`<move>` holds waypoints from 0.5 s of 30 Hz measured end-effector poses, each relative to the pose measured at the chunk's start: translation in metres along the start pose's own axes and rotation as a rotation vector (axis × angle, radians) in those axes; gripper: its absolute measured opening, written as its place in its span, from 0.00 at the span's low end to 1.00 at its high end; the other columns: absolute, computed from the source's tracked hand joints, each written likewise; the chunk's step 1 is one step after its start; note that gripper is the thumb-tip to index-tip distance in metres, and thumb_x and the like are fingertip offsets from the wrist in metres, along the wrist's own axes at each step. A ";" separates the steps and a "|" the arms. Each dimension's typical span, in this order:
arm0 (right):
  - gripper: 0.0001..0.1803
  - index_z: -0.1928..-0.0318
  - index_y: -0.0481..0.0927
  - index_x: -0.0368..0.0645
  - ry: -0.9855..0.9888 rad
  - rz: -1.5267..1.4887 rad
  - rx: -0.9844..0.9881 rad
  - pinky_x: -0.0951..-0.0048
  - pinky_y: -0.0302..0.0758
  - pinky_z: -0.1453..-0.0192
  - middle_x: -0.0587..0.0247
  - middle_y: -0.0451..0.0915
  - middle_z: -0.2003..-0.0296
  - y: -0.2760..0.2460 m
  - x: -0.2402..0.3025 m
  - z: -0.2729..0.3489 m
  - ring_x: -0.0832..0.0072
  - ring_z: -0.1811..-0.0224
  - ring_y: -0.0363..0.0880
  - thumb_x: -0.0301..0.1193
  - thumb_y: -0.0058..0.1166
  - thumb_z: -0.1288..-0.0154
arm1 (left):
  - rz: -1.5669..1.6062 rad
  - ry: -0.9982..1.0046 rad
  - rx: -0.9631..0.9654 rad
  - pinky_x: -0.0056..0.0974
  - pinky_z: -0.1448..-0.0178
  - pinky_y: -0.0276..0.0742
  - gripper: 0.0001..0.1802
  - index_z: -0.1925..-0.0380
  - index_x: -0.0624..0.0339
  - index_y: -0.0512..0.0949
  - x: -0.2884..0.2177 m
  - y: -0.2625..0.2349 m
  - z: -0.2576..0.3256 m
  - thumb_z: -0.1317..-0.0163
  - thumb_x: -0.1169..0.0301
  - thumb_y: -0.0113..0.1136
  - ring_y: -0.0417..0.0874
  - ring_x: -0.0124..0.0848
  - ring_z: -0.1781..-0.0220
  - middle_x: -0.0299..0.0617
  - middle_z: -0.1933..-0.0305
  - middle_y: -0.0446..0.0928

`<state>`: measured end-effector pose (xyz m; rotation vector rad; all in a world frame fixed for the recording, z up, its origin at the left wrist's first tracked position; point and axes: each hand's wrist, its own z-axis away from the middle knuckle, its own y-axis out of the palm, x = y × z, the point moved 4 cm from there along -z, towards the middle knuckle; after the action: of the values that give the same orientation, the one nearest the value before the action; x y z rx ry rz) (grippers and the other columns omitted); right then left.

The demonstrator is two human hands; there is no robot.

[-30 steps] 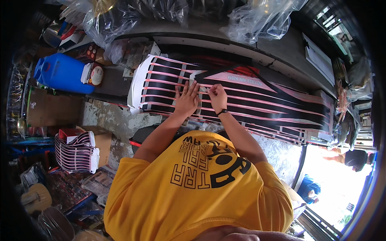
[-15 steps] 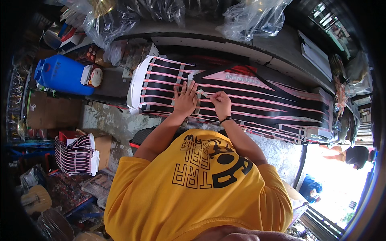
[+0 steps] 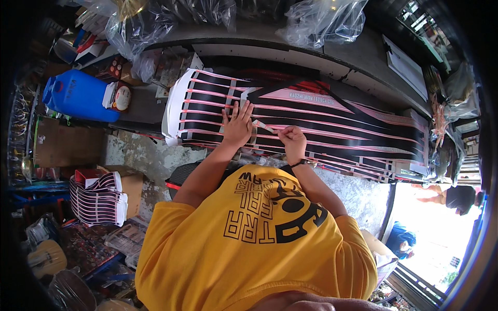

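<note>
A long black sheet (image 3: 321, 124) with pink and silver stripes lies across the bench, like a sheet of decal strips. My left hand (image 3: 238, 126) rests flat on its left part, fingers stretched and slightly apart. Just right of it, a narrow pale strip (image 3: 263, 126) is lifted off the sheet and runs toward my right hand (image 3: 293, 143). Thumb and fingertips of that hand are pinched on the strip's right end. White backing (image 3: 174, 111) curls up at the sheet's left end. Loose black strips (image 3: 280, 89) cross over its far edge.
A blue jug (image 3: 83, 96) lies at the left beside a round-labelled container. Below it, another striped sheet (image 3: 98, 199) leans on a cardboard box (image 3: 134, 189). Clear plastic bags (image 3: 324, 23) hang over the far ledge. At right, a bright opening shows a person (image 3: 402, 241) outside.
My right hand has moved right and slightly nearer to me, pulling the pale strip out longer. My left hand stays nearly in place on the sheet.
</note>
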<state>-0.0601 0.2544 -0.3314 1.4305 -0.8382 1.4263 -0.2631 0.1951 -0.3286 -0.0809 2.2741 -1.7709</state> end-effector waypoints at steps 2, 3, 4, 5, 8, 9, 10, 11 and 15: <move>0.08 0.66 0.74 0.38 -0.007 0.023 -0.022 0.84 0.71 0.66 0.68 0.79 0.72 -0.006 0.004 0.003 0.84 0.67 0.80 0.15 0.60 0.38 | -0.013 0.001 -0.007 0.74 0.26 0.40 0.32 0.27 0.44 0.58 0.000 0.001 -0.001 0.32 0.62 0.44 0.52 0.45 0.21 0.32 0.22 0.54; 0.08 0.66 0.74 0.38 -0.003 0.038 -0.026 0.84 0.71 0.66 0.68 0.79 0.72 -0.009 0.007 0.007 0.84 0.68 0.80 0.15 0.60 0.38 | -0.022 0.006 -0.016 0.74 0.26 0.41 0.32 0.27 0.44 0.58 0.000 0.002 -0.001 0.32 0.62 0.44 0.52 0.46 0.21 0.33 0.22 0.55; 0.08 0.66 0.74 0.38 0.054 0.034 -0.035 0.84 0.71 0.65 0.68 0.79 0.72 -0.014 0.009 0.010 0.84 0.68 0.80 0.14 0.59 0.39 | -0.037 0.004 -0.015 0.74 0.26 0.41 0.31 0.27 0.44 0.58 0.000 0.002 0.000 0.31 0.62 0.43 0.53 0.46 0.21 0.33 0.22 0.55; 0.08 0.66 0.74 0.38 -0.021 0.018 -0.052 0.84 0.71 0.65 0.69 0.79 0.72 -0.019 0.018 0.012 0.85 0.69 0.79 0.14 0.60 0.39 | -0.026 0.010 -0.030 0.74 0.26 0.42 0.31 0.27 0.44 0.59 0.000 0.003 0.000 0.31 0.62 0.43 0.53 0.46 0.21 0.33 0.22 0.55; 0.09 0.67 0.75 0.38 -0.041 -0.130 -0.070 0.85 0.70 0.65 0.70 0.79 0.73 -0.034 0.038 0.022 0.87 0.72 0.75 0.14 0.61 0.40 | -0.028 0.017 -0.057 0.74 0.27 0.42 0.30 0.28 0.45 0.60 0.001 0.005 0.000 0.31 0.62 0.42 0.53 0.46 0.21 0.33 0.23 0.56; 0.09 0.66 0.75 0.38 0.013 -0.061 -0.072 0.85 0.70 0.65 0.70 0.79 0.73 -0.035 0.040 0.026 0.87 0.72 0.75 0.14 0.62 0.40 | -0.049 0.020 -0.055 0.74 0.27 0.43 0.30 0.28 0.45 0.60 0.001 0.006 0.000 0.30 0.61 0.42 0.53 0.46 0.21 0.33 0.22 0.56; 0.09 0.66 0.75 0.38 0.034 -0.023 -0.050 0.85 0.71 0.65 0.70 0.79 0.73 -0.035 0.044 0.029 0.87 0.72 0.75 0.15 0.62 0.40 | -0.069 0.023 -0.053 0.74 0.27 0.43 0.30 0.27 0.45 0.59 0.001 0.007 0.000 0.30 0.61 0.42 0.53 0.46 0.21 0.33 0.22 0.56; 0.09 0.66 0.75 0.38 0.056 0.015 -0.028 0.85 0.71 0.65 0.71 0.79 0.73 -0.034 0.047 0.031 0.87 0.72 0.75 0.15 0.62 0.40 | -0.093 0.029 -0.059 0.73 0.27 0.44 0.30 0.27 0.46 0.59 0.000 0.008 0.000 0.29 0.61 0.41 0.53 0.46 0.21 0.33 0.22 0.55; 0.07 0.66 0.74 0.40 0.172 0.087 -0.050 0.84 0.71 0.70 0.70 0.79 0.73 -0.029 0.051 0.031 0.87 0.73 0.75 0.19 0.61 0.37 | -0.052 0.016 0.006 0.74 0.27 0.40 0.30 0.26 0.45 0.56 0.002 0.012 0.001 0.28 0.60 0.39 0.48 0.45 0.19 0.32 0.21 0.53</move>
<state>-0.0166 0.2425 -0.2823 1.2277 -0.8287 1.5589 -0.2631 0.1974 -0.3408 -0.1270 2.2972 -1.8108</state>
